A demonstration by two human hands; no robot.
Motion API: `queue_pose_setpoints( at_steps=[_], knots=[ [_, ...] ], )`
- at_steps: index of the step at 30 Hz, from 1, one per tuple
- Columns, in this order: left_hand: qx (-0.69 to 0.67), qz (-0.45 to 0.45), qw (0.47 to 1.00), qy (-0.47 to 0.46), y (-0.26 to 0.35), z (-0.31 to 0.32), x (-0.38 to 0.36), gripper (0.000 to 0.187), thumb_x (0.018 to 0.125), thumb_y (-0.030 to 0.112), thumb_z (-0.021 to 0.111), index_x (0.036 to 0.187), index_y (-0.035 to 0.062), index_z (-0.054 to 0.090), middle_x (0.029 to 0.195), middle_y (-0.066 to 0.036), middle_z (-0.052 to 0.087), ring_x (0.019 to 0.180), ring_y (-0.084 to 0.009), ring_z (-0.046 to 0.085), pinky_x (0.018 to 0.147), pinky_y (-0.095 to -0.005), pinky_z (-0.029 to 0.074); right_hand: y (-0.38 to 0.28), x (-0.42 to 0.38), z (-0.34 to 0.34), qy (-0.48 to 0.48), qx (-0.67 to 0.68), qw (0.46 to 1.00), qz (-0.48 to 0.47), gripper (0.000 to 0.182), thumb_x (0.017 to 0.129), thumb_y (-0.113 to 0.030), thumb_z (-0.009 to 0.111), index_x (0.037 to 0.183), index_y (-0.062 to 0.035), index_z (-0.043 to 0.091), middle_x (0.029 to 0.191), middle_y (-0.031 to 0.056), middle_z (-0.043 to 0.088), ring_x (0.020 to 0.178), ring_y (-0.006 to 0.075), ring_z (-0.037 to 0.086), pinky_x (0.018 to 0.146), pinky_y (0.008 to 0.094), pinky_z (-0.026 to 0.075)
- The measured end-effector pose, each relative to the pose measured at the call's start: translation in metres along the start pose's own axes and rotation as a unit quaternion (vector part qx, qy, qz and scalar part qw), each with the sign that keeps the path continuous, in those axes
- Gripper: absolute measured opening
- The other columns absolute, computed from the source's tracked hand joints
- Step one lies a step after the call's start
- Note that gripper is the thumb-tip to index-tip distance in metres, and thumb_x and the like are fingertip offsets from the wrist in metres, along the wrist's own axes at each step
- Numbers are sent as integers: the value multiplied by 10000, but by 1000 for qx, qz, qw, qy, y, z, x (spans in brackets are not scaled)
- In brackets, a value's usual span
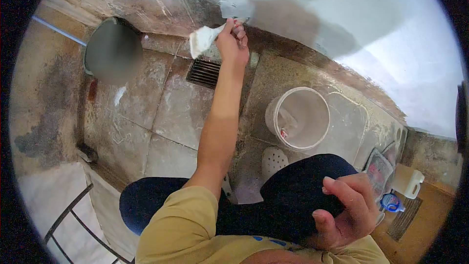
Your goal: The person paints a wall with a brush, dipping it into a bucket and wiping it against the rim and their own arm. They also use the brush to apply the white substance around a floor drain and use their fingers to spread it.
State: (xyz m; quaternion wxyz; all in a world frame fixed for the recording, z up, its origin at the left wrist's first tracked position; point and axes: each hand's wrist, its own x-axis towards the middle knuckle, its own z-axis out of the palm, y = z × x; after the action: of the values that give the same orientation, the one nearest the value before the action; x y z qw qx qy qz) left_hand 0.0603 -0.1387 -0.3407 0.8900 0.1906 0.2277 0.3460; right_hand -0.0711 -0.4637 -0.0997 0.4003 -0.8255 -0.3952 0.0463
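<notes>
My left hand (232, 44) reaches forward to the foot of the wall, its fingers closed round the handle of a paintbrush (205, 40). The broad bristles are coated white and point left, above the floor drain grate (203, 73). Just beyond the knuckles, the white wall (391, 54) has a pale smeared patch at its dirty lower edge. My right hand (349, 208) hovers over my right knee, palm partly up, with bent fingers and thumb apart and nothing visible in them. A whitish bucket (322, 99) stands in front of my knees, with pale residue and a small red-and-white item inside.
A dark round tub (112, 51), partly blurred, stands at the far left. A white clog (273, 162) shows beside the bucket. A white jug (408, 181), a blue-capped container (392, 203) and a clear plastic tray (378, 168) lie at right. Metal railing (73, 210) runs lower left.
</notes>
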Motion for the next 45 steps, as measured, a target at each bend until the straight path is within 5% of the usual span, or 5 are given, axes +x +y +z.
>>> queue_pose_setpoints(
  at_steps=[4, 9, 15, 39, 45],
  knots=[
    [-117, -121, 984, -58, 4, -10, -10, 221, 975, 264, 549, 829, 98, 532, 640, 8, 481, 481, -76, 416, 360, -215, 254, 0, 1, 1, -8, 8, 1000, -25, 447, 816, -387, 721, 994, 21, 674, 786, 118, 600, 694, 212, 557, 642, 313, 436],
    [62, -163, 971, -164, -25, -50, -45, 302, 948, 333, 607, 859, 44, 614, 648, 20, 476, 491, -69, 341, 451, -231, 295, 2, -9, 3, 28, 24, 999, -11, 422, 851, -403, 685, 953, 6, 671, 773, 104, 596, 672, 207, 539, 615, 317, 409],
    [243, -174, 932, -204, -51, -92, -104, 292, 911, 322, 666, 891, 31, 660, 663, 46, 514, 536, -59, 380, 492, -241, 304, 5, -23, 11, 294, 153, 942, 51, 320, 936, -363, 564, 781, -84, 550, 665, 5, 407, 638, 149, 404, 651, 330, 309],
    [589, -133, 705, -372, -9, -95, -95, 256, 872, 283, 721, 981, 51, 724, 810, 15, 667, 711, -77, 535, 654, -269, 443, 8, -20, 5, 240, 133, 961, 26, 317, 942, -387, 552, 831, -91, 576, 653, 9, 440, 628, 154, 426, 652, 340, 344],
    [579, -80, 731, -352, 1, -77, -100, 275, 864, 296, 731, 983, 50, 706, 790, -16, 667, 664, -82, 526, 625, -291, 439, 6, -14, 12, 264, 106, 958, 31, 355, 936, -401, 562, 854, -57, 593, 676, 35, 456, 656, 160, 429, 654, 321, 362]
  ],
)
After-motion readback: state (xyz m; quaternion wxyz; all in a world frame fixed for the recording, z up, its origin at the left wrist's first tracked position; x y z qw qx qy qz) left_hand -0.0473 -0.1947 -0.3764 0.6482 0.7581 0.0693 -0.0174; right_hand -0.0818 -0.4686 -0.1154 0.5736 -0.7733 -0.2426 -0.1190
